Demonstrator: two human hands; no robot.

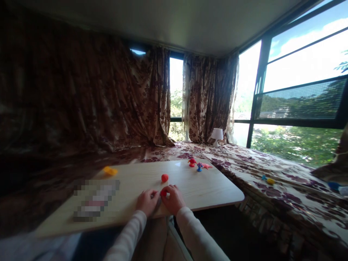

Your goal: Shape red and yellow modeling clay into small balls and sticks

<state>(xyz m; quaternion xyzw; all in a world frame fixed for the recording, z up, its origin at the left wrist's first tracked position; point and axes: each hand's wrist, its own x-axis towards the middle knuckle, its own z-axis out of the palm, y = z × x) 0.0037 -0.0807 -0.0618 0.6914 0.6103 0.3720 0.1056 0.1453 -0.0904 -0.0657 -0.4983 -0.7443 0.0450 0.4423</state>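
Observation:
Both hands are over the near edge of a pale wooden table. My right hand pinches a small round red piece between thumb and fingertips; its exact kind is too small to tell. Close beside it, my left hand has thumb and fingers drawn together. Whether anything lies between the left fingertips is not clear. Just beyond the hands, a red ball-like piece rests on the tabletop, apart from both hands.
Toward the table's far right stand a red toy figure, a blue toy figure and a flat pink toy. At left are a yellow object and a blurred-out item. A white lamp stands on the floral cloth.

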